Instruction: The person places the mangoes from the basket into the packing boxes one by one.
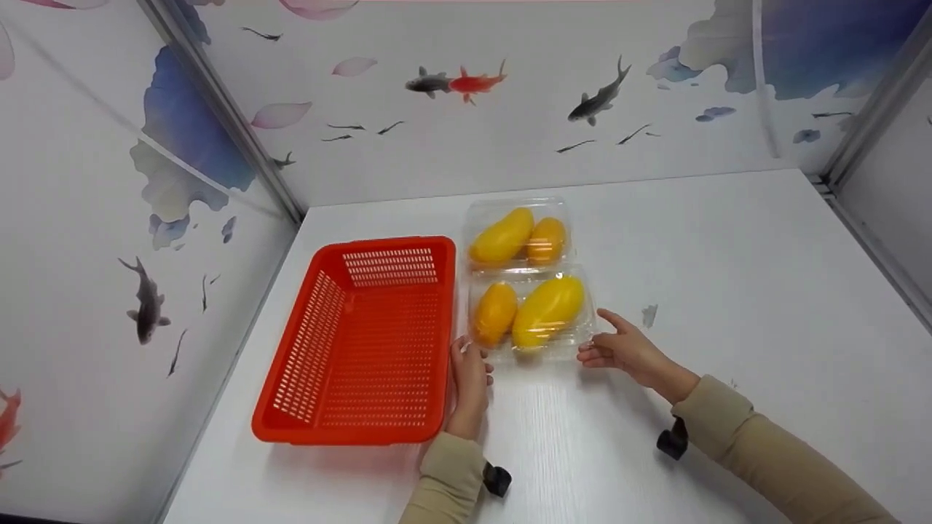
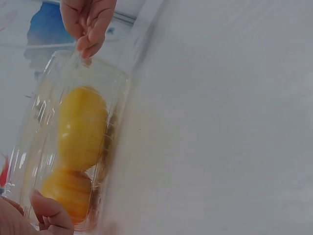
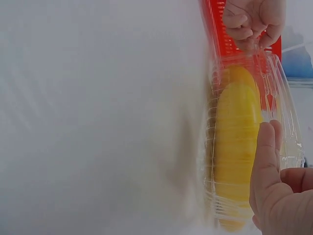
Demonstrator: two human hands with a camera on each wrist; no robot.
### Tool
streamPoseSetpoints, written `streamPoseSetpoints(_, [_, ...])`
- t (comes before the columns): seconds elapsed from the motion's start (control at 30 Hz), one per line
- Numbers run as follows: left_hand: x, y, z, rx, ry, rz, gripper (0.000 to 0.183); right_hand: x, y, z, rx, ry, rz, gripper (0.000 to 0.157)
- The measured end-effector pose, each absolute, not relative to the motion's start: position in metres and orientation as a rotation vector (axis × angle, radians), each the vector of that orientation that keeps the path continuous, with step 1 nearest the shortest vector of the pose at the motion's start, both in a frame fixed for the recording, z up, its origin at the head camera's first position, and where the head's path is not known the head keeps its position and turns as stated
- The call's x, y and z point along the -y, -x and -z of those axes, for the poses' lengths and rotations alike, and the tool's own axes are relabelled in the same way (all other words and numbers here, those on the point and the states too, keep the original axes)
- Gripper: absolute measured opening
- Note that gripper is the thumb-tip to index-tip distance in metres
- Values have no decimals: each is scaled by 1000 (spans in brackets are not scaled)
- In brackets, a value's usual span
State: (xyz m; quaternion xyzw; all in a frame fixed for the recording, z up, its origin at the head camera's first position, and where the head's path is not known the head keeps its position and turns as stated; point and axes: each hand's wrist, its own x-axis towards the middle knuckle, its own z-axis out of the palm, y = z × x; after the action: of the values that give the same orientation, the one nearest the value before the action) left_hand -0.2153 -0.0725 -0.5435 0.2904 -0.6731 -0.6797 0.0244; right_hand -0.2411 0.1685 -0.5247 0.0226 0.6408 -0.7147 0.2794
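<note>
A clear plastic box (image 1: 526, 355) holds a yellow mango (image 1: 550, 311) and a smaller orange-yellow fruit (image 1: 496, 311). My left hand (image 1: 472, 375) is at its near left corner, between it and the red basket; thumb and fingertips pinch the box's edge in the right wrist view. At the opposite side, my right hand (image 1: 633, 353) has its fingers extended beside the box's near right corner. Those fingers look straight in the right wrist view, with the hand (image 3: 279, 191) alongside the clear wall. Whether they press on the plastic I cannot tell.
Directly behind stands a second clear box (image 1: 561, 204) with another yellow mango (image 1: 504, 236) and a smaller orange-yellow fruit (image 1: 546, 240). A red perforated basket (image 1: 364, 356) sits on the left of the white table (image 1: 728, 291). Printed panels (image 1: 510, 145) close off the back and left sides.
</note>
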Motion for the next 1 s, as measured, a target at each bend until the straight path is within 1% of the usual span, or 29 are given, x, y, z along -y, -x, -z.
streamPoseSetpoints(0.3, [79, 214, 543, 2028, -986, 2061, 30, -157, 244, 527, -1702, -29, 1923, 66])
streamPoseSetpoints(0.37, [78, 211, 542, 2022, -1025, 2058, 31, -157, 244, 526, -1723, -42, 1888, 66])
streamPoseSetpoints(0.43, [76, 206, 540, 2039, -1063, 2076, 40, -160, 244, 525, -1774, -32, 1813, 68])
streamPoseSetpoints(0.53, [75, 195, 535, 2186, -1099, 2148, 67, -167, 243, 522, -1901, -4, 1649, 72])
streamPoseSetpoints(0.6, [74, 187, 528, 2378, -1053, 2208, 83, -174, 244, 518, -1990, 38, 1533, 73])
streamPoseSetpoints(0.63, [74, 182, 523, 2492, -1005, 2221, 89, -178, 244, 515, -2029, 57, 1480, 73])
streamPoseSetpoints(0.73, [73, 169, 503, 2775, -754, 2236, 95, -187, 245, 505, -2109, 90, 1343, 74])
streamPoseSetpoints(0.8, [73, 161, 489, 2861, -526, 2263, 92, -194, 244, 498, -2138, 115, 1274, 75])
streamPoseSetpoints(0.9, [75, 153, 464, 2928, -136, 2181, 86, -205, 245, 484, -2175, 160, 1206, 76])
streamPoseSetpoints(1.0, [82, 152, 435, 2966, 157, 1955, 82, -213, 246, 466, -2225, 208, 1170, 77])
